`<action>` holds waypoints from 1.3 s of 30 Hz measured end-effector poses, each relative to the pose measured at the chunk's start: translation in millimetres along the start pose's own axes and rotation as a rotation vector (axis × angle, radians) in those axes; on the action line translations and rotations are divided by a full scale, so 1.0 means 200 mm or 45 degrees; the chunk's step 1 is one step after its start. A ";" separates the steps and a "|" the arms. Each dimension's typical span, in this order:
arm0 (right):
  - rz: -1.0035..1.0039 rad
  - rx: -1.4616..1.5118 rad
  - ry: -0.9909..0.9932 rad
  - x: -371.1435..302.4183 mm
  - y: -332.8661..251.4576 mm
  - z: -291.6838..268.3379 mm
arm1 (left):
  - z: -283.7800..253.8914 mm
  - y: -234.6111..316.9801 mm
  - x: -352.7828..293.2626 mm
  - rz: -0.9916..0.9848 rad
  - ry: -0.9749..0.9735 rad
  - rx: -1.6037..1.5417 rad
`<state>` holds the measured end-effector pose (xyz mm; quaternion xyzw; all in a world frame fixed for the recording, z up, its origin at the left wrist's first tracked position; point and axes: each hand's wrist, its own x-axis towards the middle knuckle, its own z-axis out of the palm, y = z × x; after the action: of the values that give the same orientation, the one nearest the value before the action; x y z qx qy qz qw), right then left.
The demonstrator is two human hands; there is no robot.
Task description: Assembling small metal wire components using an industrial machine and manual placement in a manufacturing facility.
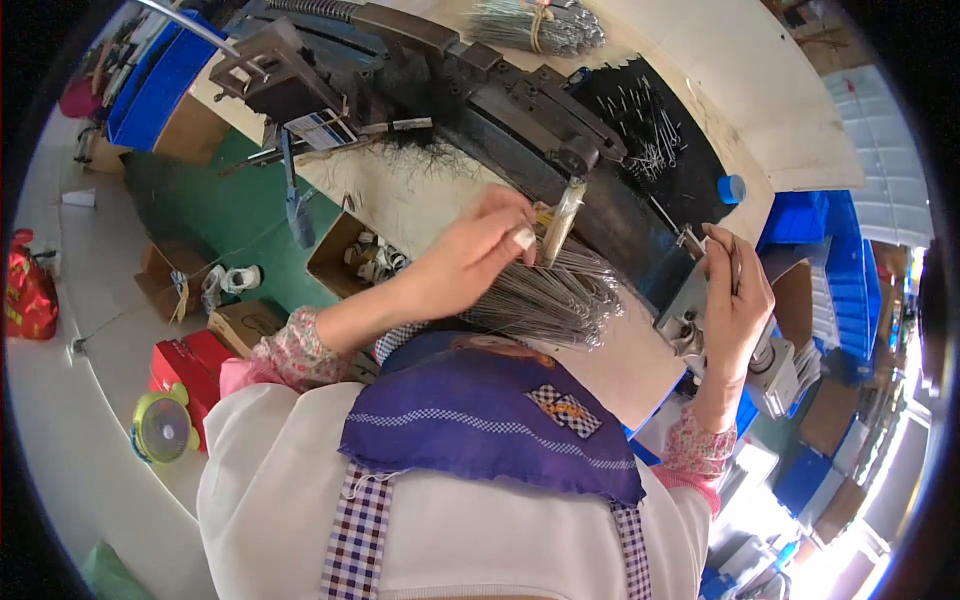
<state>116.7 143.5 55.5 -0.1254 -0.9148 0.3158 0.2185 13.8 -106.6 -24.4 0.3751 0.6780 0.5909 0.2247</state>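
The person's left hand (485, 245), with a white wrap around the thumb tip, is bent into a narrow pinch just beside a pale, scuffed cylindrical handle (565, 222); whether the fingertips hold anything cannot be told. The right hand (735, 295) is at the right end of a long, dark, oily-looking metal machine (530, 125), its thumb and fingers narrowly curled near a small silvery metal fitting (690, 240). Whether it grips that piece cannot be told either.

A dense sheaf of thin silvery metal wires (560, 300) with looped ends lies between the hands, on the near side of the machine, over a smooth pale wooden tabletop (620, 385). At the far side, a second bundle of straight grey wires (535, 28) is tied in the middle. Loose bright wire pieces (655, 135) are scattered on a matte black sheet (700, 165), with a round blue plastic cap (732, 189) at its right edge. Left of the sheaf, an open brown cardboard box (335, 255) holds small mixed pieces. Nearest is a soft purple cloth apron (480, 435) with checked straps; farther right stand ribbed blue plastic bins (845, 285).
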 end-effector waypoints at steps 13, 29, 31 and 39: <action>-0.677 -0.451 -0.166 0.14 0.08 0.18 | -0.08 0.32 0.16 -0.572 -0.017 -1.692; -0.592 -0.256 -0.337 0.27 0.14 0.04 | 0.24 -0.07 0.63 -0.143 -0.430 0.056; -0.809 -0.297 -0.320 0.22 0.18 0.06 | 0.23 0.00 0.64 0.098 -0.284 0.520; -0.729 0.087 -0.143 0.31 0.09 0.28 | -0.09 0.19 0.46 0.908 0.234 1.450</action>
<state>37.4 151.2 23.9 0.1630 -0.9124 0.2781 0.2521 -47.6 -45.1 29.2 0.5839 0.7346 0.2089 -0.2753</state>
